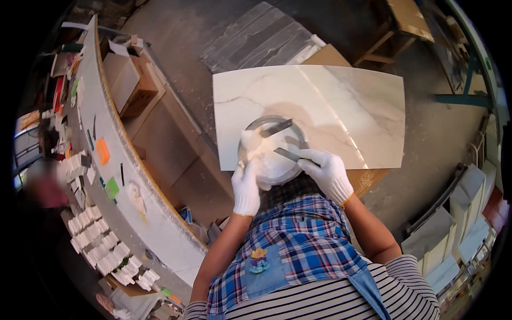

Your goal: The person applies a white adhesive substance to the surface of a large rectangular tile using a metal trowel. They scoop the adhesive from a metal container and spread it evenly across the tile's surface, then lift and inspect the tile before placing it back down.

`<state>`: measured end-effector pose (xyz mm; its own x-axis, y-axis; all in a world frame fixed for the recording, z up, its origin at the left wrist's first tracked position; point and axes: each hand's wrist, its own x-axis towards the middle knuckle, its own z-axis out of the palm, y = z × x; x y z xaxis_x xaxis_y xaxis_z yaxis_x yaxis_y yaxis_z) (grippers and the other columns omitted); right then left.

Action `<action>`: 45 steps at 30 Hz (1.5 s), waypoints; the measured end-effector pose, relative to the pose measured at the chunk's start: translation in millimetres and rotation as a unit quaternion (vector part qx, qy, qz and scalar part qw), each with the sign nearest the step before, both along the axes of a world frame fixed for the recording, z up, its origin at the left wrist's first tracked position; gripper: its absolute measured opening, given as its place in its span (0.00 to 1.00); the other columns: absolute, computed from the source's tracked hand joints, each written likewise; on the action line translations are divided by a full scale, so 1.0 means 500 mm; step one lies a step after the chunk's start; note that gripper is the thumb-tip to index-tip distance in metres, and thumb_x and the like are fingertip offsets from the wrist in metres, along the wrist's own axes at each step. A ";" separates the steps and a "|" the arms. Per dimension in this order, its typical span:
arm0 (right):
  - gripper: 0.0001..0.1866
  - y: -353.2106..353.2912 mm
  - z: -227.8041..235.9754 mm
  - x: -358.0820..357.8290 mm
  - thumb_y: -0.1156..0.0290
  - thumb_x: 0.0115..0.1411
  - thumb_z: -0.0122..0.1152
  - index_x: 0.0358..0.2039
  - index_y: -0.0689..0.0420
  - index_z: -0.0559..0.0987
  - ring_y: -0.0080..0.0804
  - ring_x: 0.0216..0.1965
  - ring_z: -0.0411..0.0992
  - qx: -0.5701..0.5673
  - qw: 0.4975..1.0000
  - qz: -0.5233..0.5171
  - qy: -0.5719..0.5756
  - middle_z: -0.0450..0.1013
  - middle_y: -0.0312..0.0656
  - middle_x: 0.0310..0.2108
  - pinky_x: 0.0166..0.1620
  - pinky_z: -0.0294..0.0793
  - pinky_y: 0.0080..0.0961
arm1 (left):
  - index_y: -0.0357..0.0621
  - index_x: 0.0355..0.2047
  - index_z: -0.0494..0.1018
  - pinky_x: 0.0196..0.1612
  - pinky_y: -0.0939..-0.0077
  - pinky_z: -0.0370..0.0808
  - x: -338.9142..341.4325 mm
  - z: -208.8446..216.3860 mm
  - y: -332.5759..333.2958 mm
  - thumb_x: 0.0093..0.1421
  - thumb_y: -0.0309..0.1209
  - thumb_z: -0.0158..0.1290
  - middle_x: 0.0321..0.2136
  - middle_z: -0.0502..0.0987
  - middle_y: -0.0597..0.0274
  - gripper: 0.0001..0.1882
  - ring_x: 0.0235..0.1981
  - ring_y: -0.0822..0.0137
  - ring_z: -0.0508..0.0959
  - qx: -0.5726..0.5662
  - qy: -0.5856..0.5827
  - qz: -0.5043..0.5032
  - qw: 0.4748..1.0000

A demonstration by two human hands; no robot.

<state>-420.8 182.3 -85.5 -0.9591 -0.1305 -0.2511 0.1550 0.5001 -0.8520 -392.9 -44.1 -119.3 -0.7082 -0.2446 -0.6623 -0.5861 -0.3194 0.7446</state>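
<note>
Here I am with both hands gloved and busy at a round, clear-looking tub [303,137] of white paste [273,166], which sits at the near edge of a marble-patterned slab [266,90], partly past that edge and close against my plaid apron [314,224]. My left hand [246,186] is clasped on the tub's near left side, though how far the fingertips go underneath I cannot tell. Over on the right, my right hand [326,173] is clamped on a flat, dark scraper [286,154], thumb and fingers pinching one end while the other reaches over the paste. And there's a second dark blade [278,128] lying across the far part of the tub; whether my left fingers have any hold on it, I cannot say. A pale lump [250,140] stands up beside it, just above my left fingers. Now, the handling: the paste looks soft and sticky, probably clinging to whatever dips in; the tub should be light enough for one hand, best taken low on the wall, away from smeared rim. The scraper looks thin and stiff, perhaps slightly springy, so I'd pinch it well back from its working edge, since cotton-like gloves could slip on wet paste.
</note>
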 end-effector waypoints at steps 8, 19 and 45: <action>0.14 -0.010 -0.003 0.012 0.64 0.62 0.65 0.45 0.57 0.87 0.47 0.39 0.82 0.053 0.994 0.015 -0.091 0.83 0.50 0.38 0.42 0.80 0.34 | 0.33 0.59 0.74 0.52 0.73 0.76 -0.009 0.007 0.015 0.73 0.35 0.52 0.49 0.81 0.59 0.21 0.47 0.71 0.79 -0.026 0.004 -0.046 0.999; 0.13 -0.016 -0.017 0.023 0.60 0.62 0.63 0.43 0.51 0.88 0.48 0.37 0.81 0.046 0.995 0.007 -0.087 0.83 0.46 0.35 0.42 0.79 0.39 | 0.33 0.57 0.75 0.48 0.75 0.77 -0.019 0.026 0.038 0.73 0.34 0.51 0.45 0.81 0.59 0.19 0.43 0.72 0.80 -0.024 0.007 -0.059 0.998; 0.14 0.045 -0.019 0.017 0.65 0.64 0.65 0.46 0.57 0.86 0.36 0.36 0.81 -0.053 0.991 -0.041 -0.112 0.83 0.49 0.37 0.43 0.79 0.29 | 0.35 0.59 0.72 0.50 0.72 0.78 -0.036 0.015 0.068 0.74 0.32 0.50 0.50 0.79 0.58 0.18 0.47 0.68 0.80 0.031 0.009 -0.044 0.998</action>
